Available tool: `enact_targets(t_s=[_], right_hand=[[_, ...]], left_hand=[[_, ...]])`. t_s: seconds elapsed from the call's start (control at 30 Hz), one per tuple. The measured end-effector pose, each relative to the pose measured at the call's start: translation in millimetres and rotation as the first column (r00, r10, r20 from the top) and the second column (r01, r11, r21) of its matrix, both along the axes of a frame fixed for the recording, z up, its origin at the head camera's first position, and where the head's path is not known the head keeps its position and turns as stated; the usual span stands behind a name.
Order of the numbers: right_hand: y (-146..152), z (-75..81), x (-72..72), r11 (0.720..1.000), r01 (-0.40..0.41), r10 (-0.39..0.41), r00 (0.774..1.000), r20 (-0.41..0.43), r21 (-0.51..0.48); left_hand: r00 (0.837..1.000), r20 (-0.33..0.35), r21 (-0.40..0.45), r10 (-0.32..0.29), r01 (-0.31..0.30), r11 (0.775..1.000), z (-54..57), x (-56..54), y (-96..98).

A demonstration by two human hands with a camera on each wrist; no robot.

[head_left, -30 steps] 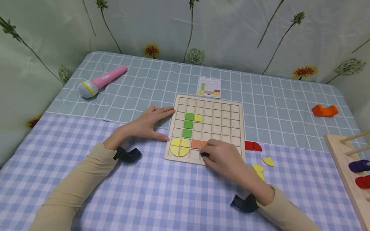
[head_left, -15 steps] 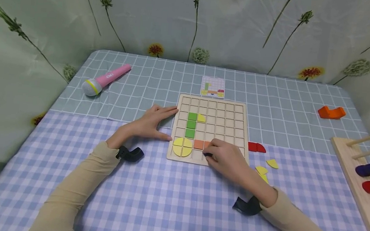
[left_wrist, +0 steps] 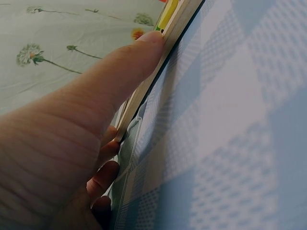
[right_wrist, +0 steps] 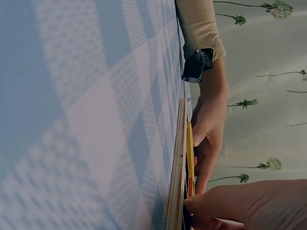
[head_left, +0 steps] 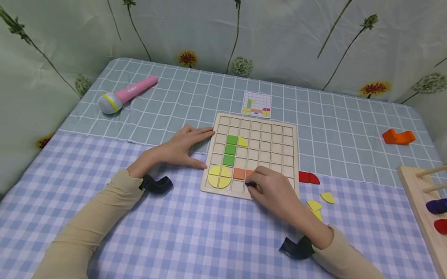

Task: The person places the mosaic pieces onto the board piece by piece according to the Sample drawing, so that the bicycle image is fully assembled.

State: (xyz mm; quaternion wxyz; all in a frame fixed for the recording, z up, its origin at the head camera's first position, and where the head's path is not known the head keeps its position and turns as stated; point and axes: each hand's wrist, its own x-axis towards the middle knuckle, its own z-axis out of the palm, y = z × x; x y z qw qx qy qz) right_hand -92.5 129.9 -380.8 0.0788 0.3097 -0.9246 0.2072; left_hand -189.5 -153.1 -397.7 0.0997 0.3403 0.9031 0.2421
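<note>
A wooden grid board (head_left: 277, 140) lies on the cloth. My left hand (head_left: 178, 148) touches its left edge with fingertips and thumb spread apart; in the left wrist view the thumb (left_wrist: 144, 52) rests against the board's side. My right hand (head_left: 275, 190) pinches a small dark blue piece (head_left: 249, 184) over the bottom row, partly hidden by the fingers. On the board sit green squares (head_left: 230, 150), a yellow quarter-circle (head_left: 242, 142), yellow quarters forming a circle (head_left: 219, 177) and orange squares (head_left: 239, 173). Part of the orange row is under my right hand.
A pattern card (head_left: 256, 104) lies behind the board. Red pieces (head_left: 309, 178) and loose yellow quarter-circles (head_left: 327, 197) lie to its right. A pink toy microphone (head_left: 129, 93) is at back left, an orange block (head_left: 399, 137) at back right, a wooden bead rack (head_left: 430, 237) at the right edge.
The view has shifted slightly. My right hand stays over the bottom row with the dark blue piece, and my left hand remains at the board's edge.
</note>
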Motion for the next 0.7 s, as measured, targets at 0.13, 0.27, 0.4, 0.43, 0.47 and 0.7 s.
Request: enact_targets(t_s=[0.13,0.27,0.4,0.43,0.47,0.7], right_hand=[[2.2,-0.2,-1.7,1.0,-0.006,0.006,1.0,0.009,-0.002],[5.2,1.1,-2.1,1.0,-0.006,0.006,1.0,0.015,0.009],[5.3,3.0,-1.4,1.0,-0.005,0.005,1.0,0.01,0.007],[5.2,3.9,-1.1,1.0,-0.005,0.005,1.0,0.004,0.005],[5.2,4.9,-0.8,1.0,-0.004,0.004,1.0,-0.002,0.004],[16.3,10.9,-1.8,0.999,0.031,-0.033,0.997,-0.063,-0.028]], left_hand=[[1.0,0.006,-0.001,0.001,-0.001,1.0,-0.2,-1.9,1.7],[1.0,0.01,0.004,-0.004,0.004,1.0,-2.0,-3.5,4.5],[1.0,0.003,0.001,-0.001,0.001,1.0,-2.3,-3.6,4.4],[1.0,0.003,-0.001,0.001,-0.001,1.0,-2.1,-3.5,4.1],[1.0,0.003,-0.003,0.002,-0.002,1.0,-1.9,-3.3,3.8],[1.0,-0.002,-0.015,-0.004,0.004,1.0,-1.5,-0.5,0.8]])
